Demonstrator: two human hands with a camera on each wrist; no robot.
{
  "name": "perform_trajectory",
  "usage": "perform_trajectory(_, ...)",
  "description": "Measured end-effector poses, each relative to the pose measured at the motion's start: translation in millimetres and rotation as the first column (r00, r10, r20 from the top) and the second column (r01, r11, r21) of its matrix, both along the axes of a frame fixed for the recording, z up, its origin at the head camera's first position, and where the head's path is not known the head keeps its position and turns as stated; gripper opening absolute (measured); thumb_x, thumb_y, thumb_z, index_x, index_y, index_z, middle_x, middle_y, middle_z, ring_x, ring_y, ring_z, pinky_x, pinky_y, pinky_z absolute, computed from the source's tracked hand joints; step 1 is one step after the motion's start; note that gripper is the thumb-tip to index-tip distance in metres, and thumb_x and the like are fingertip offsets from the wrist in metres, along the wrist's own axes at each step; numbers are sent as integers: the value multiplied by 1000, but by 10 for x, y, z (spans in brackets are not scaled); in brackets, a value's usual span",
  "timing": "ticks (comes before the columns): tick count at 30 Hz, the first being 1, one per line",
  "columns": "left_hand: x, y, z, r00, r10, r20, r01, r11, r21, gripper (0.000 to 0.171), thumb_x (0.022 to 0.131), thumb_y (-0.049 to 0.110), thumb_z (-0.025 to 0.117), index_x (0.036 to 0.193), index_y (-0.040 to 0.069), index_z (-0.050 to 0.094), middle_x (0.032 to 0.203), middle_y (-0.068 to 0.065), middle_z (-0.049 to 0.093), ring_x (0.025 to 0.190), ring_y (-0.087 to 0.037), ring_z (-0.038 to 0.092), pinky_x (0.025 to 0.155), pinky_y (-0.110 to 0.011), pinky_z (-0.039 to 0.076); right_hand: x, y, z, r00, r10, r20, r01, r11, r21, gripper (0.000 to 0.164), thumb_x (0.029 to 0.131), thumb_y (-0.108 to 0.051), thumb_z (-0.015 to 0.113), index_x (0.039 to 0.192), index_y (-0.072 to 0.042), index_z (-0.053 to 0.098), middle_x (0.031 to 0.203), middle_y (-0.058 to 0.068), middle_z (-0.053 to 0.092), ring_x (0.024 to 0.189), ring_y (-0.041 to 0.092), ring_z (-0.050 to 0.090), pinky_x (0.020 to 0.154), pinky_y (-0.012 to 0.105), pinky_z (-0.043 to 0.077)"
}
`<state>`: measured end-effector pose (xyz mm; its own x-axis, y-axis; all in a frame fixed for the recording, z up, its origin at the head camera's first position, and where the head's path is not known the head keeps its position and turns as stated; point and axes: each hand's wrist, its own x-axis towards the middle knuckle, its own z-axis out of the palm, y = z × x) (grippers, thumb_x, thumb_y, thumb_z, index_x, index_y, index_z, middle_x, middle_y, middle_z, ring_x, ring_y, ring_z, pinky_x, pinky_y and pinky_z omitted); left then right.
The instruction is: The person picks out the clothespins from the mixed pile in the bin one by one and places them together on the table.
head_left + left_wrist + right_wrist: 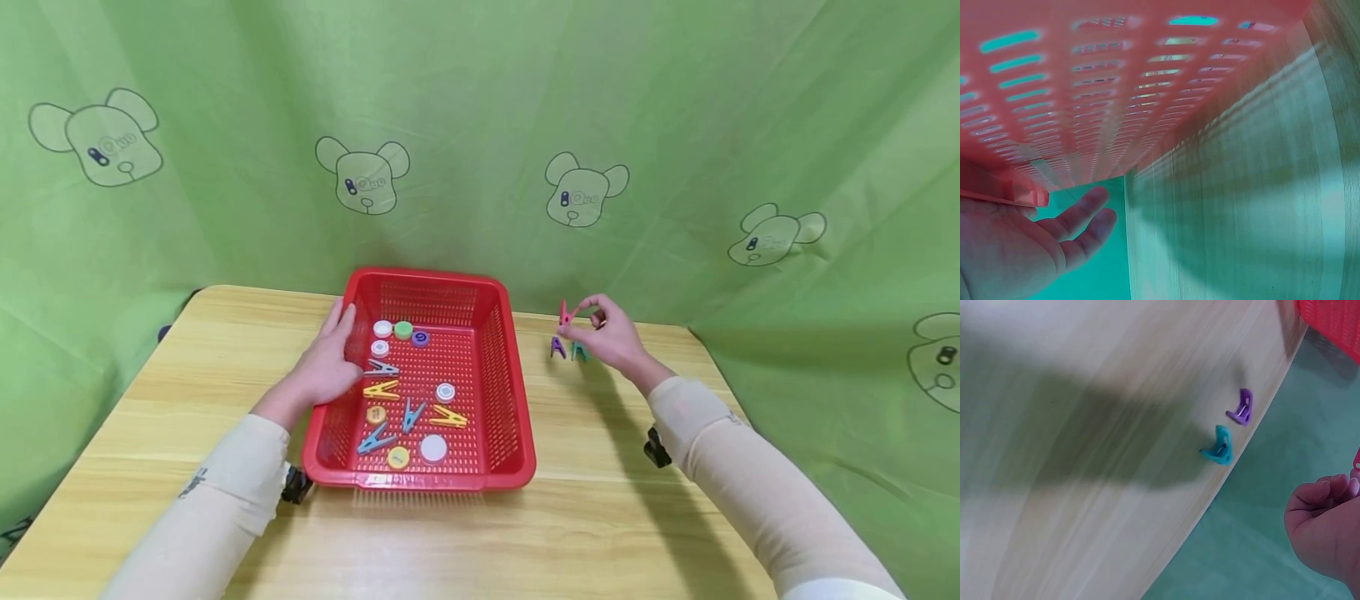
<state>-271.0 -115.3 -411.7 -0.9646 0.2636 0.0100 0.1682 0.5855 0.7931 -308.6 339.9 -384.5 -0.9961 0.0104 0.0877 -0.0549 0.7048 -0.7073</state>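
My left hand [327,360] rests on the left rim of a red plastic basket [517,417], thumb over the edge, fingers stretched along it. Two of its fingers [1088,231] extend free below the rim in the left wrist view. To the basket's right, my right hand [606,335] pinches a pinkish-red clothespin [566,316] between thumb and fingertips, above the table. A purple clothespin [1244,407] and a teal clothespin [1222,447] lie on the wood near its far edge, close below that hand. Only a sliver of the pinched clothespin shows in the right wrist view.
Inside the basket lie yellow clothespins [448,417], blue-grey clothespins [412,415] and several round caps, among them a white cap [433,448] and a green cap [403,330]. A green curtain [480,125] hangs behind the wooden table [592,517].
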Motion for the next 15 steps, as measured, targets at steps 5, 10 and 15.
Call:
perform_trajectory(5,-2,-3,-4,1000,-4,-1,4,1000,-2,99,80,-4,61,160,6,3,165,-2,-17,148,-42,7,102,-60,42,28,88,-47,999,-35,10,35,999,-14,63,79,-46,82,121,-7,55,86,6,39,73,21,36,59,33,36)
perform_trajectory(10,-6,-4,-5,1000,-2,-4,2,1000,-9,99,80,-4,61,160,6,4,165,-2,-17,148,-41,6,104,-60,39,53,174,-92,997,-70,33,70,997,-12,68,79,-50,81,123,-7,53,89,7,38,76,22,37,60,34,37)
perform_trajectory(15,-9,-6,-9,1000,-1,-8,1,1000,-7,100,80,-5,61,160,6,4,165,-1,-17,148,-42,7,103,-59,40,73,255,-156,994,-98,43,98,995,10,73,78,-54,80,125,-6,51,92,10,39,79,23,37,62,35,36)
